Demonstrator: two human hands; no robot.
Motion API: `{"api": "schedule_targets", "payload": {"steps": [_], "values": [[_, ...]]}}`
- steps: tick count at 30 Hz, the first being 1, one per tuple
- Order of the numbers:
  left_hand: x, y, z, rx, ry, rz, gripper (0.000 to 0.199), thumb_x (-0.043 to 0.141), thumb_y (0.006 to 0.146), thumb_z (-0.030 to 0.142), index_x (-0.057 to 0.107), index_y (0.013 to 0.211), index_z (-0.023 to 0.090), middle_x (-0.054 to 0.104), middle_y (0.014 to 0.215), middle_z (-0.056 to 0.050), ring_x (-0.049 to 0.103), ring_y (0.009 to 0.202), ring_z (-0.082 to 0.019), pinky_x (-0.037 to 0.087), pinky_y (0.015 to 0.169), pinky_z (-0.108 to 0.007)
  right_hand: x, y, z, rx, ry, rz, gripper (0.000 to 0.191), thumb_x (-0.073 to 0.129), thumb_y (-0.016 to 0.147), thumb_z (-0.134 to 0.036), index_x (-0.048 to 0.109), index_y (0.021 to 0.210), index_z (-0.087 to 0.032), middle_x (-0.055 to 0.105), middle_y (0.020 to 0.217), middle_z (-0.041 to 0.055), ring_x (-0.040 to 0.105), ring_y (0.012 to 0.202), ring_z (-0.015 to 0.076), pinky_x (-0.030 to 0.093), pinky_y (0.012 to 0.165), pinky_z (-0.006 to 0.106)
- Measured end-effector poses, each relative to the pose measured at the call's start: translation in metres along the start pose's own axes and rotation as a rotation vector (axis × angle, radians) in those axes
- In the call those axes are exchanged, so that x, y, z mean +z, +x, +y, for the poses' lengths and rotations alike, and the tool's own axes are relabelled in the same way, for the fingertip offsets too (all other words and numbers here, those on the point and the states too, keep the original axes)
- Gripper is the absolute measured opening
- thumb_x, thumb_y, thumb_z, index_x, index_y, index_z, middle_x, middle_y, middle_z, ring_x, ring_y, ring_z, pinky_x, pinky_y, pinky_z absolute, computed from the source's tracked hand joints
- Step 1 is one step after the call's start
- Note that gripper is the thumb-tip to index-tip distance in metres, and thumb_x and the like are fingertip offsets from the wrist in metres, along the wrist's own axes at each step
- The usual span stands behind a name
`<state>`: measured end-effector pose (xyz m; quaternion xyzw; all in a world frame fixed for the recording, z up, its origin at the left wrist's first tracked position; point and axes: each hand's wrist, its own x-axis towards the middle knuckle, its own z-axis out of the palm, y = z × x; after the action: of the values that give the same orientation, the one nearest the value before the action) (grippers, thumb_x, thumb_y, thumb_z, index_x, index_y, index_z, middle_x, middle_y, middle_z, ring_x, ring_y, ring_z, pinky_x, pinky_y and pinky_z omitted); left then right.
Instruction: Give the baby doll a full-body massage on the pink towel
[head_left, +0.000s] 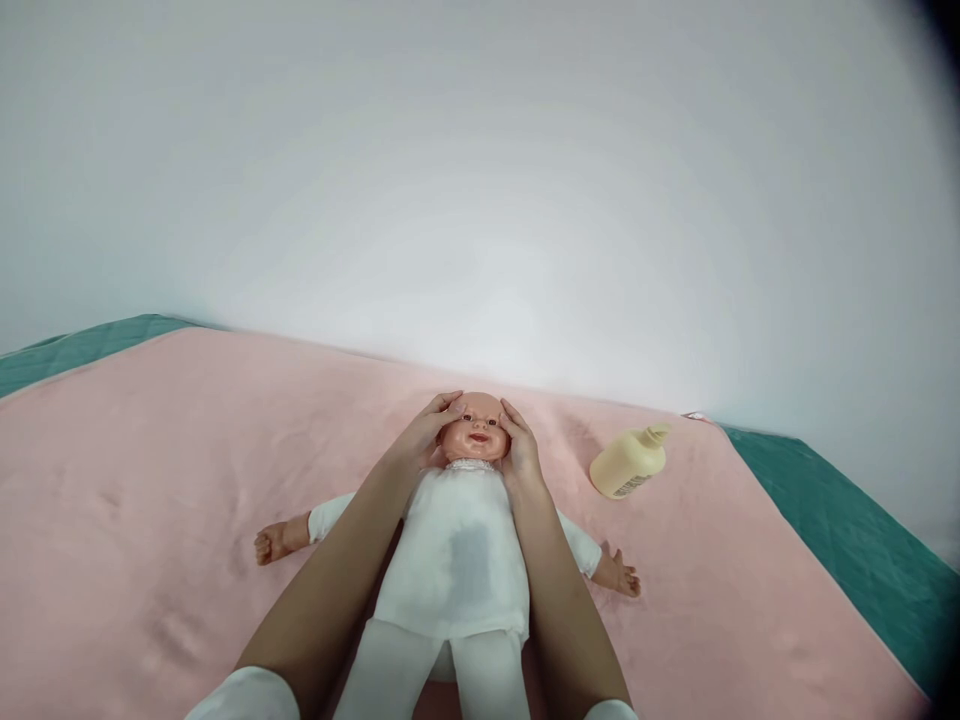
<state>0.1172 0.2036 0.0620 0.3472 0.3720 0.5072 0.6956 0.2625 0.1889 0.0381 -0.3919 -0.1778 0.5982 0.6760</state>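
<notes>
A baby doll (450, 520) in a white top and white trousers lies on its back, its head at the far end and its arms spread to the sides. A bluish-grey patch marks the front of its top. My left hand (429, 428) cups the left side of the doll's head, thumb by the temple. On the other side my right hand (522, 446) presses against the head, fingers pointing up along it. Both hands hold the head between them, and my forearms run along either side of the doll's body.
A pale yellow pump bottle (627, 464) is to the right of the doll's head, leaning in view. Beneath everything spreads a pink sheet (150, 480), with a green quilted cover (840, 530) showing at both sides. A plain white wall (480, 200) rises behind.
</notes>
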Motion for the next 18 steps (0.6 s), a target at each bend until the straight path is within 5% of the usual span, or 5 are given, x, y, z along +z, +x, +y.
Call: {"api": "schedule_targets", "payload": {"steps": [10,18], "values": [[-0.014,-0.002,0.005,-0.054,0.014,-0.082,0.040,0.074,0.078,0.026,0.063,0.115,0.020,0.065,0.117,-0.013,0.064,0.105,-0.024,0.053,0.089,-0.035,0.002,-0.007,-0.006,0.055,0.050,-0.027,0.043,0.072,0.064,-0.016,0.064,0.106,-0.020,0.072,0.100,0.0073,0.069,0.096,0.0252,0.054,0.090,0.050],[0.009,-0.007,-0.002,0.061,0.105,0.033,0.050,0.080,0.072,0.036,0.058,0.113,0.018,0.061,0.119,-0.014,0.063,0.106,-0.026,0.054,0.088,-0.035,0.008,-0.013,-0.004,-0.042,-0.044,-0.022,0.046,0.077,0.066,-0.028,0.061,0.108,-0.020,0.070,0.103,0.0065,0.068,0.095,0.0221,0.056,0.088,0.040]]}}
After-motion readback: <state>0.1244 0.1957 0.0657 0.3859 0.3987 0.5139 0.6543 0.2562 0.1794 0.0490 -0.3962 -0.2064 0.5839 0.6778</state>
